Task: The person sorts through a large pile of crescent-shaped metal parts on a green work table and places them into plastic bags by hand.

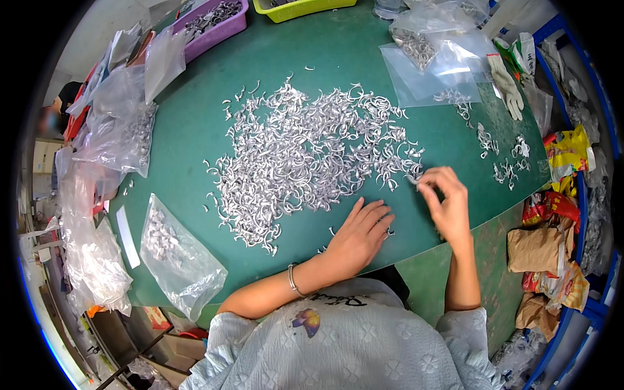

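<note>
A wide heap of small, curved, silvery metal pieces [305,149] is spread over the green table [188,123]. My left hand [359,235] lies palm down near the table's front edge, its fingers stretched out flat. A few loose pieces show beside its fingertips and wrist; whatever is under the palm is hidden. At the heap's right edge, my right hand [447,200] is closed in a pinch, thumb against index finger. A curved metal piece [412,179] is at those fingertips.
Small clusters of metal pieces [486,141] lie at the right, near a white glove [506,88] and plastic bags [429,71]. A part-filled clear bag [182,250] sits front left. Purple [218,29] and yellow bins [302,9] stand at the back. Blue shelving [580,214] is at right.
</note>
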Available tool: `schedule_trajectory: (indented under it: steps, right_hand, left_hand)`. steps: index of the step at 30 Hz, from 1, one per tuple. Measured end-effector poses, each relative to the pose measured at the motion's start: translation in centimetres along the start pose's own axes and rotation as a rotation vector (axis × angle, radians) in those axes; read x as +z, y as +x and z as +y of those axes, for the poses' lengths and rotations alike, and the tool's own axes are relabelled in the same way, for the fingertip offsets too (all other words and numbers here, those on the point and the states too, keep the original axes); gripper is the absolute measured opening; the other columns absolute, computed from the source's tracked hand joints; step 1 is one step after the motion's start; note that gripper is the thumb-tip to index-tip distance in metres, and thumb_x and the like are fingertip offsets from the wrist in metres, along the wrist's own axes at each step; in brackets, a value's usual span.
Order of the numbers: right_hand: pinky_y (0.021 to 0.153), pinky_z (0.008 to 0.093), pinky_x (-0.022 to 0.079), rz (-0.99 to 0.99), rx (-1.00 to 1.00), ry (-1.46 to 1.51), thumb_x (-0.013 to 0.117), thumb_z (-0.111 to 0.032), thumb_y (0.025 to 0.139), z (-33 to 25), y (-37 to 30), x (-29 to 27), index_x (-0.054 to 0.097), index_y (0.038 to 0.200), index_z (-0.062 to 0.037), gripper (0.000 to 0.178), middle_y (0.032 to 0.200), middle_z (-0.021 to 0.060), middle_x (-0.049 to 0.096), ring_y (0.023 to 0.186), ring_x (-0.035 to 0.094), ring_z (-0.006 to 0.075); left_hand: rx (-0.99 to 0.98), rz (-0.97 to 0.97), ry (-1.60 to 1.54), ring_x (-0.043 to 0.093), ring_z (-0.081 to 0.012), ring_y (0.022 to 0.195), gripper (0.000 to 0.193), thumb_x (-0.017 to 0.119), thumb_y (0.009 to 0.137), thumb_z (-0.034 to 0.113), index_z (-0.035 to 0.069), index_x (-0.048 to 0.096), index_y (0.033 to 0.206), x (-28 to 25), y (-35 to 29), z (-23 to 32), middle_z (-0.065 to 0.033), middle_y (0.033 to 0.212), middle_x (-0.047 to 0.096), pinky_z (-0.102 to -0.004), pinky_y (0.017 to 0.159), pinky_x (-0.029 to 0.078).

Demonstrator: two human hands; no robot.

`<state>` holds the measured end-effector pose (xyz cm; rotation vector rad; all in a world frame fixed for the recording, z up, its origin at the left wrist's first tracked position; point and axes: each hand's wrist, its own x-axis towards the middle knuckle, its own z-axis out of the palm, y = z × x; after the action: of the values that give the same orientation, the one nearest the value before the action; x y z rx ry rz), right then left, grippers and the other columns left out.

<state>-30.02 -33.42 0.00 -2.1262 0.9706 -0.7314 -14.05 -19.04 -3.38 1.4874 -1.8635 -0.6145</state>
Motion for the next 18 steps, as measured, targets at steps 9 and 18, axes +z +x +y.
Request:
schedule_trajectory:
  steps: [9, 18]
  right_hand:
    - [0.078, 0.0387, 0.043, -0.077, -0.091, -0.127, 0.069, -0.007, 0.078, 1.8, 2.6, 1.5, 0.065, 0.085, -0.0037, 0.008, 0.089, 0.0099, 0.061, 0.087, 0.055, 0.0287]
    - [0.074, 0.0392, 0.037, 0.078, -0.077, -0.522, 0.074, -0.013, 0.075, 3.4, 5.1, 4.8, 0.062, 0.074, -0.0052, 0.014, 0.080, 0.0082, 0.056, 0.084, 0.052, 0.0273]
  left_hand:
    - [0.003, -0.019, 0.028, 0.048, -0.0339, 0.124, 0.047, 0.062, 0.083, 0.002, -0.002, 0.050, 0.128, 0.5, 0.4, 0.0, -0.0174, 0.129, 0.051, -0.0523, 0.108, 0.033]
    - [0.103, -0.067, 0.100, 0.045, -0.0343, 0.126, 0.044, 0.060, 0.079, 0.002, -0.002, 0.054, 0.122, 0.8, 0.5, 0.0, -0.0175, 0.130, 0.050, -0.0535, 0.108, 0.032]
